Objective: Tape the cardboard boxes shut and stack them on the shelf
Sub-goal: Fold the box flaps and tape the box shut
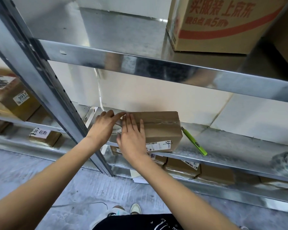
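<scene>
A small brown cardboard box [161,128] lies on the middle metal shelf [226,146], with clear tape running along its top seam. My right hand [131,138] rests flat on the box's left end, fingers straight. My left hand [105,127] grips a roll of tape [117,130] just left of the box, its index finger stretched toward the box's top left corner. The roll is mostly hidden by both hands.
A green utility knife [195,142] lies on the shelf right of the box. A large printed carton [223,22] stands on the shelf above. Several small labelled boxes [186,166] sit on the lower shelf, more boxes [18,100] at left. A grey upright post [56,90] stands beside my left arm.
</scene>
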{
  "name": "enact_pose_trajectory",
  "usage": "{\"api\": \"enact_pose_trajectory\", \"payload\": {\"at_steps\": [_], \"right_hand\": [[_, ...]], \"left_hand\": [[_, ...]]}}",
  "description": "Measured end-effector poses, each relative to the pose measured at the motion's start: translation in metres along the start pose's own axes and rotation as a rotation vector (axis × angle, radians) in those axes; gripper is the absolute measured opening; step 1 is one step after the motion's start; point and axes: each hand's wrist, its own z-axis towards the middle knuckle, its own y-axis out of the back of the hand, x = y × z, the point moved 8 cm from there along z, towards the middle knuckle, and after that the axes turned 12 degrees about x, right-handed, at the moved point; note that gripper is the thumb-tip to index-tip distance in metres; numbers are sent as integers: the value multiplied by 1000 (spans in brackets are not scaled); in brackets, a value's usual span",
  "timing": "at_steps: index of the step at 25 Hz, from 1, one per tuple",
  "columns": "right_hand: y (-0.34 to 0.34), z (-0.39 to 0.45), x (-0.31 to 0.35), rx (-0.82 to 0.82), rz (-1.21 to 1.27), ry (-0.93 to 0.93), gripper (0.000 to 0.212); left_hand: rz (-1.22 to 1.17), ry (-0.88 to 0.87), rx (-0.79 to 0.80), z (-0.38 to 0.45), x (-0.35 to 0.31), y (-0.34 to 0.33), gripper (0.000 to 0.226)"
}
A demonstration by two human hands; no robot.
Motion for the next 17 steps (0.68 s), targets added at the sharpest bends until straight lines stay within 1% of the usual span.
{"api": "enact_pose_trajectory", "payload": {"at_steps": [1,2,3,5,6,7,8,9,10,11,12,13,16,17], "right_hand": [[1,-1,-6,2,4,-1,70],[4,-2,-16,0,26,-27,77],[6,-5,-31,2,58,-89,90],[6,-10,-61,70,108,-260,114],[3,-14,-71,122,106,-319,120],[1,-17,-75,152,98,-344,121],[0,-20,-75,148,93,-342,121],[0,-22,-74,125,94,-332,120],[1,-23,-73,100,95,-325,118],[2,-24,-72,84,95,-323,117],[3,-25,-72,77,94,-322,116],[4,-27,-72,74,92,-320,113],[14,-29,-79,69,110,-322,107],[18,-29,-82,63,135,-326,105]], "left_hand": [[-62,31,-11,-1,3,-2,81],[-178,93,-59,-3,8,-3,83],[-347,181,-138,-9,12,-3,82],[-775,454,-305,-27,23,-14,74],[-1007,615,-334,-36,27,-33,70],[-1244,741,-307,-42,25,-55,67],[-1498,819,-245,-45,15,-76,60],[-1721,849,-131,-46,-1,-94,48],[-1851,857,-10,-45,-18,-103,34],[-1879,853,92,-45,-31,-105,27],[-1853,854,153,-44,-35,-108,28],[-1824,857,169,-43,-35,-110,31],[-1897,830,241,-37,-41,-107,40],[-1903,816,238,-36,-43,-99,39]]}}
